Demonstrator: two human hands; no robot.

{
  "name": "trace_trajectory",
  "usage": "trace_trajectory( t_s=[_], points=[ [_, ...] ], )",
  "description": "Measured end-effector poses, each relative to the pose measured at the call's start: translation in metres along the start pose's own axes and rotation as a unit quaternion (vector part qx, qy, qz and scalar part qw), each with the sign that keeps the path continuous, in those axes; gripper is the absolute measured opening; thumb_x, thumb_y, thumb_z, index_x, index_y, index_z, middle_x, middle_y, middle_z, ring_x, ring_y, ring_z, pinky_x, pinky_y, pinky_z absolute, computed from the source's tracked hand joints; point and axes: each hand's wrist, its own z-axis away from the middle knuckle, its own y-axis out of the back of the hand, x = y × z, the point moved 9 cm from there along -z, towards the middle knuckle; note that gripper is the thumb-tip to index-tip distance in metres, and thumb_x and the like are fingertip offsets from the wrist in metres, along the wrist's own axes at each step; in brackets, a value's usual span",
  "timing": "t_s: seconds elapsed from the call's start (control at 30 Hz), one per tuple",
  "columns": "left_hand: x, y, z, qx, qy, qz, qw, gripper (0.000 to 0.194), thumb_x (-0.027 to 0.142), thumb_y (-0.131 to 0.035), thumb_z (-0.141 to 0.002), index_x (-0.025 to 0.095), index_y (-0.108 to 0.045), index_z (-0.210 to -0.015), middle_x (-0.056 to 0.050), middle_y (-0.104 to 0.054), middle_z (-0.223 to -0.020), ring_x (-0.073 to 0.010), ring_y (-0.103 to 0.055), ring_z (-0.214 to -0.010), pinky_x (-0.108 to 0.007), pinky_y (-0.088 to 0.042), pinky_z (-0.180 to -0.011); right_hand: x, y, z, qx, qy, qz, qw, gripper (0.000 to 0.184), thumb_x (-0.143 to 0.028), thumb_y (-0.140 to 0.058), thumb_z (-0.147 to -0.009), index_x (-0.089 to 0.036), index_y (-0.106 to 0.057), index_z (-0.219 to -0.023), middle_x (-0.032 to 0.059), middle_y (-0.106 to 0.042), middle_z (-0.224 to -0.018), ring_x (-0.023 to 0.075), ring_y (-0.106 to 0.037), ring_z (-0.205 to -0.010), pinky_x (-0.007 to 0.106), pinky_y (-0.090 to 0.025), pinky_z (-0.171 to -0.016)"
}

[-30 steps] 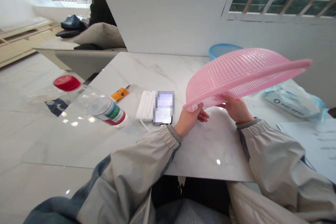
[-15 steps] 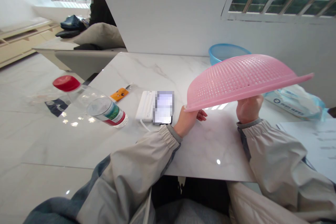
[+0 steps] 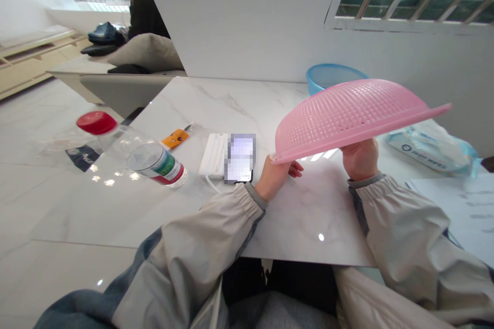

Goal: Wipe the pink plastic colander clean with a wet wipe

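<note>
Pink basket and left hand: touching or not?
Touching. The head view shows the left hand at the left end of the rim of the pink basket, supporting it above the table; part of the hand is hidden beneath.

the left arm (image 3: pixel 200 236) slants from the near left toward the far right, sleeved to the wrist (image 3: pixel 263 191). the left hand (image 3: pixel 275 176) is partly hidden, a few loosely curled fingers (image 3: pixel 296 168) showing on its right. the right arm (image 3: pixel 409 231) slants from the near right toward the far left; the right hand (image 3: pixel 360 160) is raised, its fingertips out of sight. the two hands stand well apart.
</note>
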Motion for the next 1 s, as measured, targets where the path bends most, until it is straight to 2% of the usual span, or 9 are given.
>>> trace_trajectory(
  t_s=[0.1, 0.23, 0.33, 0.63, 0.87, 1.0],
  points=[
    [0.001, 0.0, 0.001, 0.005, 0.006, 0.013, 1.0, 0.038, 0.05, -0.068, -0.097, 0.014, -0.07, -0.088, -0.007, -0.074, -0.073, -0.0157, -0.07, -0.059, -0.028, -0.058, -0.061, 0.002, -0.001, 0.001, -0.006, -0.02, 0.003, 1.0, 0.03, -0.047, -0.082, -0.083, -0.021, -0.072, -0.093, 0.0027, -0.069, -0.088, 0.0183, -0.063, -0.083, 0.034, -0.052, -0.072],
    [0.002, -0.001, 0.003, 0.01, 0.021, 0.015, 1.0, 0.04, 0.05, -0.068, -0.098, 0.013, -0.069, -0.083, -0.008, -0.074, -0.074, -0.0149, -0.07, -0.059, -0.028, -0.057, -0.061, 0.004, -0.001, 0.003, 0.003, -0.038, 0.007, 0.999, 0.029, -0.047, -0.081, -0.083, -0.023, -0.073, -0.096, 0.003, -0.073, -0.093, 0.0205, -0.066, -0.092, 0.038, -0.056, -0.081],
    [0.003, -0.002, 0.004, 0.009, 0.03, 0.015, 0.999, 0.043, 0.052, -0.068, -0.099, 0.012, -0.069, -0.081, -0.009, -0.074, -0.074, -0.0147, -0.07, -0.058, -0.027, -0.057, -0.061, 0.007, -0.002, 0.003, -0.004, -0.055, 0.0, 0.998, 0.029, -0.047, -0.083, -0.082, -0.023, -0.074, -0.095, 0.0026, -0.074, -0.09, 0.0204, -0.067, -0.09, 0.038, -0.057, -0.078],
    [0.004, -0.002, 0.006, 0.01, 0.031, 0.025, 0.999, 0.047, 0.06, -0.072, -0.096, 0.013, -0.07, -0.088, -0.008, -0.075, -0.074, -0.015, -0.07, -0.059, -0.028, -0.057, -0.062, 0.015, -0.011, 0.007, -0.084, -0.089, 0.052, 0.991, 0.034, -0.059, -0.081, -0.084, -0.028, -0.077, -0.098, 0.0014, -0.079, -0.1, 0.021, -0.073, -0.093, 0.038, -0.063, -0.081],
    [0.005, -0.01, 0.009, -0.016, 0.047, 0.046, 0.998, 0.041, 0.05, -0.068, -0.101, 0.013, -0.069, -0.083, -0.008, -0.075, -0.075, -0.014, -0.07, -0.059, -0.027, -0.056, -0.062, 0.023, -0.017, 0.012, -0.113, -0.13, 0.073, 0.982, 0.039, -0.06, -0.084, -0.082, -0.025, -0.08, -0.099, 0.0048, -0.081, -0.106, 0.0224, -0.075, -0.095, 0.04, -0.066, -0.081],
    [0.008, -0.014, 0.011, -0.033, 0.049, 0.044, 0.997, 0.041, 0.05, -0.067, -0.101, 0.013, -0.069, -0.085, -0.008, -0.076, -0.076, -0.0132, -0.069, -0.06, -0.027, -0.056, -0.063, 0.03, -0.019, 0.015, -0.138, -0.155, 0.099, 0.973, 0.044, -0.061, -0.084, -0.082, -0.023, -0.083, -0.105, 0.0077, -0.082, -0.111, 0.0241, -0.077, -0.098, 0.04, -0.067, -0.081]
  ],
)
